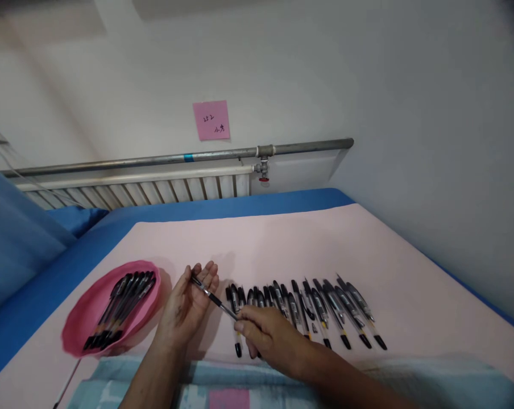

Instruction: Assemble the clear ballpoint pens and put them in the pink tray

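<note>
A black pen [209, 295] runs slantwise between my two hands above a pink sheet [282, 238]. My right hand [268, 338] pinches its lower end with thumb and forefinger. My left hand [189, 304] is held palm-up with fingers stretched, and its fingertips touch the pen's upper end. A row of several black pens [325, 309] lies side by side on the sheet, just right of my right hand. A pink bowl [80, 326] with several more black pens [120, 307] in it sits left of my left hand.
The pink sheet covers a blue surface [223, 207]. A white radiator [141, 190] and a grey pipe [175, 158] run along the wall behind, under a pink sticky note [211, 120]. A light blue cloth [410, 380] lies at the near edge.
</note>
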A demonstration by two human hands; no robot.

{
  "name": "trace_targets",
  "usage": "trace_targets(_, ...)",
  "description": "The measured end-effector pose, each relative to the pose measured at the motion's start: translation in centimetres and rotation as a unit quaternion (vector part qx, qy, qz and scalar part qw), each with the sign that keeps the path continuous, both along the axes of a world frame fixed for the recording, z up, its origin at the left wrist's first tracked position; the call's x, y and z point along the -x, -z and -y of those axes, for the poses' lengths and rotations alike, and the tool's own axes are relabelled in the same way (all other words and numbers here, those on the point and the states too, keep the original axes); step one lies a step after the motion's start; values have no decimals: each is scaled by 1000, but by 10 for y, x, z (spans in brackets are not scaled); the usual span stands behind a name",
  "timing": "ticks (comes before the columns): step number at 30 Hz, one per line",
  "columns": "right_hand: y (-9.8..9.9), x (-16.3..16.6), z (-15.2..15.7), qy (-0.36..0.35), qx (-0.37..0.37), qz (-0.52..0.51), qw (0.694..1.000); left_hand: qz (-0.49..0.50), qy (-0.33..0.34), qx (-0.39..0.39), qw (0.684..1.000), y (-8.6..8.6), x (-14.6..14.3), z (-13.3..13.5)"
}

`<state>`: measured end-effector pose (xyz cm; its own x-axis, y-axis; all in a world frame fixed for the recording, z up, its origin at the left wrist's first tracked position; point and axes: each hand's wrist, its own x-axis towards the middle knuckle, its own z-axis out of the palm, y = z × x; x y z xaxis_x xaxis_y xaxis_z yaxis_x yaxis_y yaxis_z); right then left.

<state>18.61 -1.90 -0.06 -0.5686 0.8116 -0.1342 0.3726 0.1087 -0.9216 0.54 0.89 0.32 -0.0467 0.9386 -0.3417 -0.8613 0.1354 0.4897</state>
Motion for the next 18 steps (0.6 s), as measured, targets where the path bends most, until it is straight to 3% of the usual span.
trace_targets(11,4,-1,0,-1,-11,0,1000,2,-1,-11,1000,-1,1,0)
trace_targets(18,9,3,-2,24,-19,-11,999,-73,33,-2,997,0,-22,5)
